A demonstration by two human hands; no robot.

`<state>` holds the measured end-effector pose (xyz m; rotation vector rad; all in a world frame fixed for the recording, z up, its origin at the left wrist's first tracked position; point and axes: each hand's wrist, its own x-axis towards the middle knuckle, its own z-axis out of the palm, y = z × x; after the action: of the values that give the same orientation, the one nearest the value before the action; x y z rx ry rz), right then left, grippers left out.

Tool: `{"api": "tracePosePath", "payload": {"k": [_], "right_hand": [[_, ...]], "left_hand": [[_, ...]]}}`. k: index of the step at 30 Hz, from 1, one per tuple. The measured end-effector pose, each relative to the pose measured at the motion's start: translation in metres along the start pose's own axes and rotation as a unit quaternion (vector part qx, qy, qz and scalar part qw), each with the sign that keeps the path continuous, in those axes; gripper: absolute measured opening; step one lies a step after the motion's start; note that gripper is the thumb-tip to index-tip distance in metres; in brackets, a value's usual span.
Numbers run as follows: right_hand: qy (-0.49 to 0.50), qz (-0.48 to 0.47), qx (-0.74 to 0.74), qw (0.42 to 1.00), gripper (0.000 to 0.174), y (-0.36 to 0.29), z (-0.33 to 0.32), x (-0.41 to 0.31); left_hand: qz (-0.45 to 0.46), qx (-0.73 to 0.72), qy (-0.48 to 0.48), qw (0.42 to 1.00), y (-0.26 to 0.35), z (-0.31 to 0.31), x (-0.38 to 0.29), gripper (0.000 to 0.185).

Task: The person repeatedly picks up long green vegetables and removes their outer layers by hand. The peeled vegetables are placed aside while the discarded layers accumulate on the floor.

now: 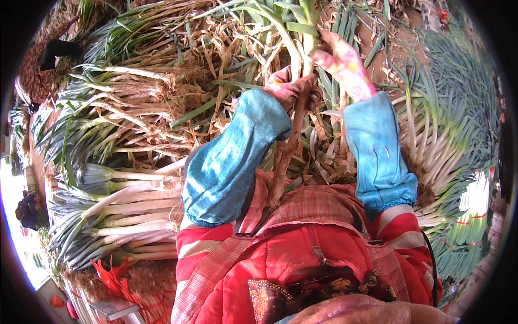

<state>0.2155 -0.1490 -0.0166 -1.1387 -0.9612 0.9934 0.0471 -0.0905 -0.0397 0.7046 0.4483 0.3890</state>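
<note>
Before my body, my left hand (289,91), in a soiled glove, is closed around the stalks of green onions (298,60). Their brown, dirt-covered lower part (288,162) hangs from the hand toward the checked apron (315,206), and the green leaves point away at the top. My right hand (344,62), with pink and yellow stains, is raised just right of the same stalks, its fingers apart near the leaf bases; whether the fingertips touch them is unclear. Dry husks (323,162) lie beneath both hands. Blue sleeve covers reach up both forearms.
Unpeeled green onions (133,97) are heaped at left, above a row of cleaner white-stalked ones (133,206). More clean green onions (433,150) lie at right, near bundles tied with red bands (473,210). Red strips (115,279) lie lower left. Another person (28,210) is at the far left.
</note>
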Motion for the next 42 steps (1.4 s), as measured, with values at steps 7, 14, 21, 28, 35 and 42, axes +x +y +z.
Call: {"api": "tracePosePath", "payload": {"k": [7,14,21,28,35,42], "right_hand": [[0.175,0.055,-0.020,0.983,0.040,-0.001,0.017,0.011],[0.030,-0.005,0.183,0.983,0.057,0.021,0.014,-0.011],[0.054,-0.149,-0.189,0.969,0.020,0.008,0.023,-0.013],[0.017,-0.256,-0.675,0.692,0.023,0.073,-0.036,-0.020],[0.096,0.202,-0.322,0.920,0.037,0.109,-0.173,-0.064],[0.116,0.197,-0.166,0.959,0.065,0.058,-0.071,-0.025]], "left_hand": [[-0.006,0.043,-0.013,0.999,-0.010,-0.007,0.001,0.024],[0.125,-0.074,0.012,0.989,-0.026,0.025,0.054,0.029],[0.003,-0.122,0.021,0.992,0.003,0.024,-0.009,0.036],[-0.097,-0.094,-0.032,0.990,-0.004,-0.003,0.000,0.028],[0.120,-0.063,0.020,0.991,0.056,-0.025,-0.030,0.024],[-0.115,0.171,0.133,0.969,-0.002,0.008,0.014,0.029]]}}
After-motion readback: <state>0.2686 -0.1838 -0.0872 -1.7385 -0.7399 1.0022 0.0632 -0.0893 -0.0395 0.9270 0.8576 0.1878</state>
